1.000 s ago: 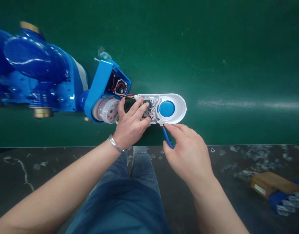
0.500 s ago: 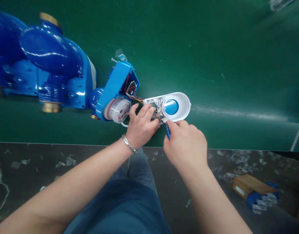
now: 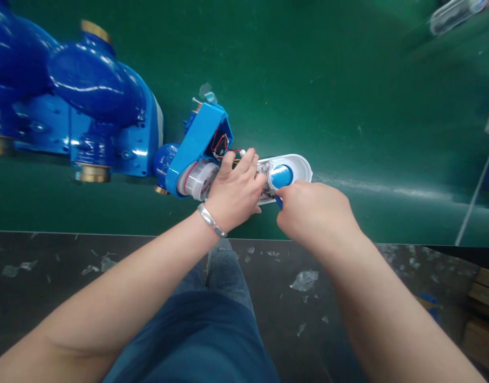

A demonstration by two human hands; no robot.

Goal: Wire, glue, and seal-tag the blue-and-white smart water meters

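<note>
No readable text, brands or numbers; markings on clear round dial [image 3: 201,181] too small, blurred.

I count two hands of my own, one left hand [image 3: 237,190] and one right hand [image 3: 318,215], with one silver bracelet [image 3: 210,219] and one blue-handled tool [image 3: 279,201]. I have one white oval casing [image 3: 302,166] with one blue disc [image 3: 281,176], one open light-blue housing [image 3: 194,139], one clear dial unit [image 3: 199,182], two large blue pipe bodies [image 3: 94,82] showing three brass ends [image 3: 95,174], and one green tabletop [image 3: 348,111].
</note>
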